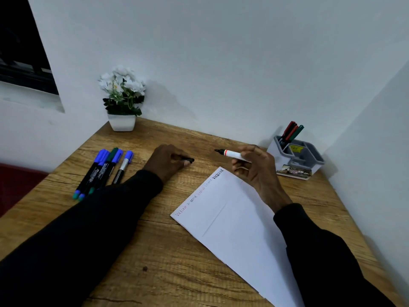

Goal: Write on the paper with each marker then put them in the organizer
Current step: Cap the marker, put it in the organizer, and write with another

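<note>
Wood bench (155, 251), white corner: right hand (254, 171) grip closed on uncapped marker (232, 154), held off the bench just past the paper (239, 229); left hand (168, 162) pinches black cap (188, 160) on the bench; organizer (309, 160) far right, loose markers (104, 171) far left.

Wooden table (155, 251) bears paper (239, 218), markers (104, 169), organizer (298, 158), flowerpot (121, 122)

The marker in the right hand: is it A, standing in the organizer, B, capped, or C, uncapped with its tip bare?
C: the marker held in the right hand shows a bare dark tip pointing left, while the left hand pinches what looks like its black cap.
</note>
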